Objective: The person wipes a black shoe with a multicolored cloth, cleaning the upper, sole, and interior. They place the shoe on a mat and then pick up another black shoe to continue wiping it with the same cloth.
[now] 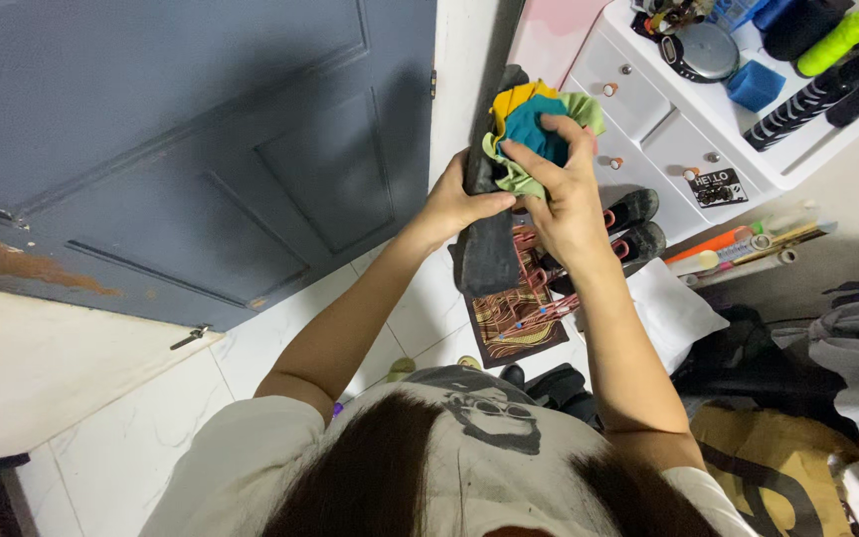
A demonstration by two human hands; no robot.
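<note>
Left hand: the left hand [457,202] is clamped around the upper part of a long dark grey fabric piece [489,249], thumb lying across its front.
Right hand: the right hand [567,204] has its fingers closed into a bunch of small cloth pieces in teal, yellow and light green [534,129], pinching the teal one at the centre.
Cloth bunch: it sits at the top end of the dark fabric, just above both hands, at about 12 o'clock from them, in the upper middle of the view.
Long axis: the dark grey piece runs roughly from 12 to 6 o'clock, its top beside the white door frame and its lower end hanging free below the left hand.
Sign: a small dark rectangular plate with pale lettering [717,187] lies tilted on the front of the white drawer unit [648,109], at 3 o'clock from the hands.
Patterned card: a dark square with wavy brown lines [514,328] lies on the floor at 6 o'clock from the hands.
Rolls: long paper rolls in orange, white and yellow [748,249] lean at 4 o'clock.
Door: a blue-grey panelled door [191,139] fills the 9 o'clock side.
</note>
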